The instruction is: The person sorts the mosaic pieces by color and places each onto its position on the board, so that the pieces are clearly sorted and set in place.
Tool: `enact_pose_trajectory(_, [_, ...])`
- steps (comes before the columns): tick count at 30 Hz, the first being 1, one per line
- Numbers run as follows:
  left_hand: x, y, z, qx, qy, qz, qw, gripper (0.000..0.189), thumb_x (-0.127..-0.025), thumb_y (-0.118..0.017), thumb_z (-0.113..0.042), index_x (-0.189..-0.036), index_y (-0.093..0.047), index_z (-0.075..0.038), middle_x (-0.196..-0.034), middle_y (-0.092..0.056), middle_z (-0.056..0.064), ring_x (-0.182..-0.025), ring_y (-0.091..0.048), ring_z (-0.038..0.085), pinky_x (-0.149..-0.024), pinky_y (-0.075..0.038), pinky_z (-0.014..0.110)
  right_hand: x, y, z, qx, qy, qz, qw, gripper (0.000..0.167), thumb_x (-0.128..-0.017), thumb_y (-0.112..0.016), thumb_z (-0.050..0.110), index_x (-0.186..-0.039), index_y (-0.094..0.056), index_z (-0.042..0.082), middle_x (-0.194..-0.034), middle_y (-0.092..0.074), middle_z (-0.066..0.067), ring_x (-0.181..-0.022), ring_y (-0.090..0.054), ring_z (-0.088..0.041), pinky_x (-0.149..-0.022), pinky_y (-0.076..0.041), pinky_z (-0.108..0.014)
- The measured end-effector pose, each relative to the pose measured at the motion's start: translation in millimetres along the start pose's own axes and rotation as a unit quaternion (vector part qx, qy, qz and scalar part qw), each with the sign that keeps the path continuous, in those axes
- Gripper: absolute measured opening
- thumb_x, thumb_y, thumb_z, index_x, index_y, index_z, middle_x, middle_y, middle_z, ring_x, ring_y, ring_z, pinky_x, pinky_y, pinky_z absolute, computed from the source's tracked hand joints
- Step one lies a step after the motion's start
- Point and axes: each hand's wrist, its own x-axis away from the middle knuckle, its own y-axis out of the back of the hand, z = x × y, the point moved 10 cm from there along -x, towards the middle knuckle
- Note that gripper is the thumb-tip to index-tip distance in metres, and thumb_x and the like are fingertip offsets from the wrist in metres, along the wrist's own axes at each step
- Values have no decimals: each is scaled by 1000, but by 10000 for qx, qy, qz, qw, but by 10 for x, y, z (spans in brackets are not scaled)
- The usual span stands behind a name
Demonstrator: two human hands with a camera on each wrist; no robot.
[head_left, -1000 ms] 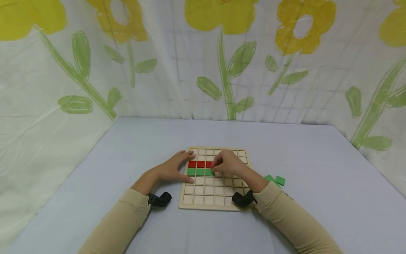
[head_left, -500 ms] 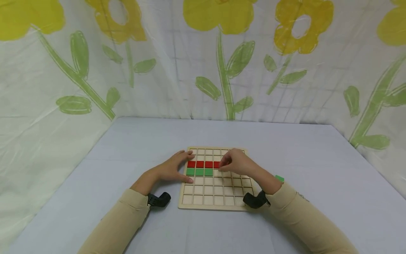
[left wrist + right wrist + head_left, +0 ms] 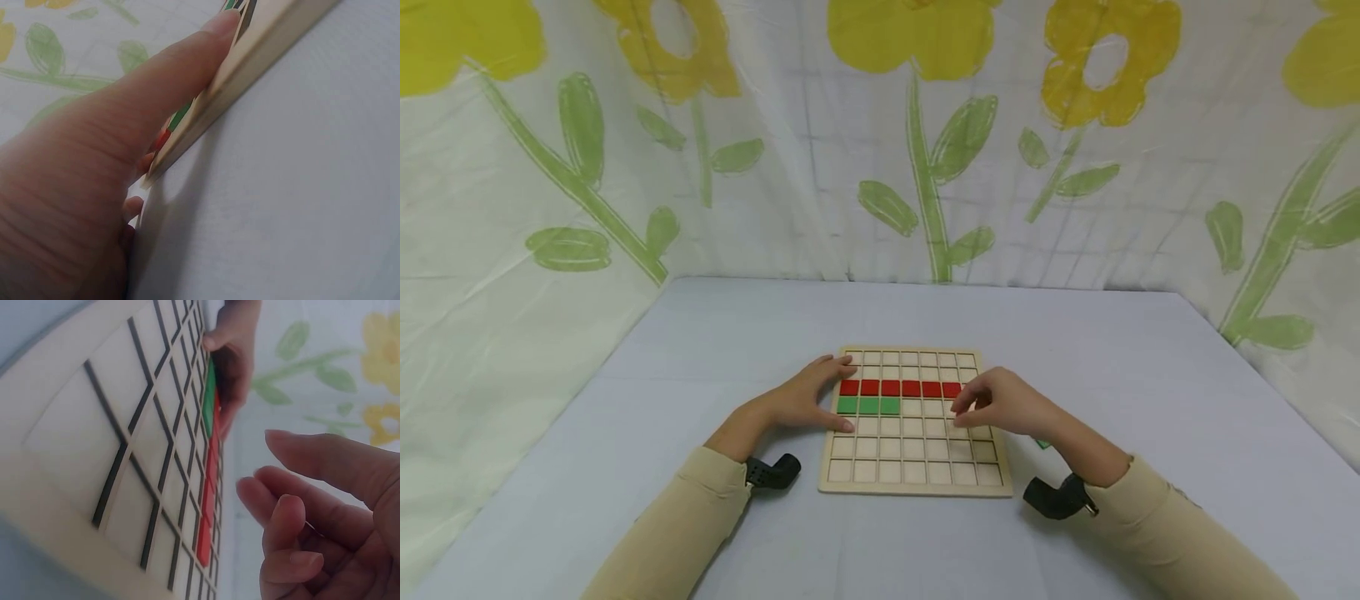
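Observation:
A wooden grid board (image 3: 890, 448) lies on the table, in front of me. Several red tiles (image 3: 911, 388) form a row across it, and three green tiles (image 3: 868, 406) sit in the row just nearer to me. My left hand (image 3: 796, 400) rests at the board's left edge, fingers spread, with the straight thumb (image 3: 187, 59) on the rim. Over the board's right side hovers my right hand (image 3: 1011, 402). In the right wrist view its thumb and fingers are loosely bent and apart, with nothing between them.
Part of a green tile (image 3: 1042, 443) shows on the table right of the board; my right wrist hides what lies beside it. A pale cloth covers the table (image 3: 760, 325). Behind it hangs a white curtain (image 3: 820, 167) with yellow flowers.
My right hand has moved right along the board and slightly toward me, its fingertips parting. More of the red row is uncovered. The left hand stays put.

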Motion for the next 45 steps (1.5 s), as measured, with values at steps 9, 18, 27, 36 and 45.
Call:
enact_pose_trajectory(9, [21, 15, -10, 37, 12, -29, 10000, 92, -68, -77, -52, -143, -36, -17, -156, -19, -2, -146, -2, 28, -115, -10, 55, 207, 175, -167, -390, -265, 9, 9989, 24, -79, -74, 21, -93, -71, 2, -86, -69, -4, -72, -57, -15, -64, -49, -27])
enact_pose_trajectory(18, [20, 12, -2, 44, 45, -18, 10000, 93, -68, -77, -52, -143, -36, -17, -157, -18, -2, -146, -2, 28, -115, -10, 56, 395, 203, -460, -722, -905, 219, 9930, 32, -78, -75, 29, -96, -71, 4, -90, -69, -1, -79, -55, -16, -69, -47, -30])
enact_pose_trajectory(27, [4, 11, 0, -13, 19, -15, 10000, 93, -69, -77, -52, -144, -35, -18, -157, -17, 0, -145, -3, 29, -115, -11, 56, 575, 248, -633, -1157, -862, 468, 9884, 32, -81, -71, 24, -100, -69, -2, -90, -67, 1, -71, -51, -9, -61, -45, -24])
enact_pose_trajectory(36, [-5, -6, 5, 9, -1, 2, 10000, 92, -69, -77, -51, -143, -35, -17, -157, -18, 0, -145, -3, 30, -115, -11, 56, 727, 281, -824, -1495, -982, 514, 9825, 33, -84, -68, 22, -103, -67, -5, -82, -63, 6, -66, -45, -5, -58, -41, -22])
enact_pose_trajectory(45, [1, -4, -8, 1, -19, -8, 10000, 92, -69, -77, -50, -144, -35, -16, -157, -18, 1, -145, -3, 30, -115, -11, 56, 795, 391, -1037, -1374, -1100, 264, 9840, 35, -85, -68, 24, -108, -66, -2, -93, -68, 9, -81, -56, -5, -69, -48, -26])
